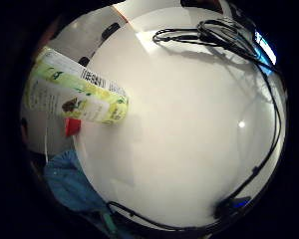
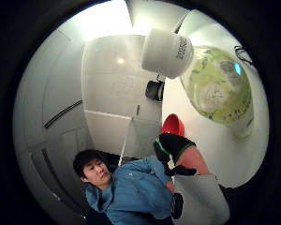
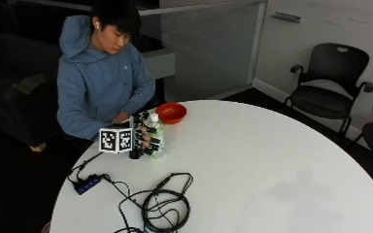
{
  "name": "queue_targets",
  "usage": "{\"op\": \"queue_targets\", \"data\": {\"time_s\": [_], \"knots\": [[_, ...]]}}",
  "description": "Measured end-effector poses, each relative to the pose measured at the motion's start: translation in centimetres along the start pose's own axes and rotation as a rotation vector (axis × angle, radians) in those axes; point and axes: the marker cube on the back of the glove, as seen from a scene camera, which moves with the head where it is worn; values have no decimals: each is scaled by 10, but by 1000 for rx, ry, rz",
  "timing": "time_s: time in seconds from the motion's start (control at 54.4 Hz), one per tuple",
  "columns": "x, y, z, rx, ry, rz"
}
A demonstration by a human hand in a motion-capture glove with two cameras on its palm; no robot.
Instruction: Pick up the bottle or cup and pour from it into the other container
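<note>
Outside view: gloved right hand (image 3: 144,141) wraps its fingers around an upright clear plastic bottle with white cap and green label (image 3: 154,137) on the round white tabletop (image 3: 270,165), near a red bowl (image 3: 171,112). Little-finger view: bottle (image 1: 79,92) above tabletop (image 1: 189,124). Thumb view: white cap (image 2: 167,52), bowl (image 2: 173,125) beyond.

Green-labelled bottle (image 1: 77,92) close to palm, above white table (image 1: 189,139); red bowl (image 1: 72,126) just beside bottle.
</note>
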Motion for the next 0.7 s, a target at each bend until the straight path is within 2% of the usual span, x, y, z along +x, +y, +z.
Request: {"op": "queue_targets", "data": {"time_s": [0.368,0.698], "knots": [[8,-12,37,101,-316,-11],[5,-18,53,345,-309,-86]]}}
